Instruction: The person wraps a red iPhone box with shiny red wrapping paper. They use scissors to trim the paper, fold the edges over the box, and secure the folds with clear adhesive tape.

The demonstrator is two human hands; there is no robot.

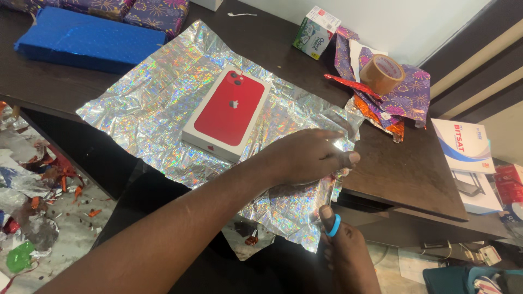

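Pressing flat, the left hand (308, 155) lies palm down with fingers spread on the right edge of the crinkled holographic silver wrapping foil sheet (158, 103), pinning it to the dark brown wooden table (403, 169); nothing is pinched between its fingers. Right hand (346, 250) is closed around the blue-handled scissors (333, 224), thumb through the ring, just below the sheet's overhanging corner. Blades are hidden behind the foil, so whether they are parted cannot be told.

Foil sheet: spread across the table, near corner hanging off the front edge. Judged very light, thin, limp, already creased; likely slippery and easy to tear. Best held flat under a palm or pinched at an edge close to any cut.

Red and white flat rectangular phone box (227, 112): sits on the foil, about mid-sheet, lid on, contents unseen. Judged rigid, smooth-sided, moderately heavy for its size; take it by the long sides.

Around: roll of brown packing tape (381, 73) rests on purple patterned wrapping paper scraps (411, 95) at the far right. Small green and white carton (316, 31) stands closed near the wall. Blue wrapped parcel (90, 38) lies far left. White printed boxes (463, 144) sit on a lower surface, right. Foil and paper offcuts (32, 179) litter the floor, left.
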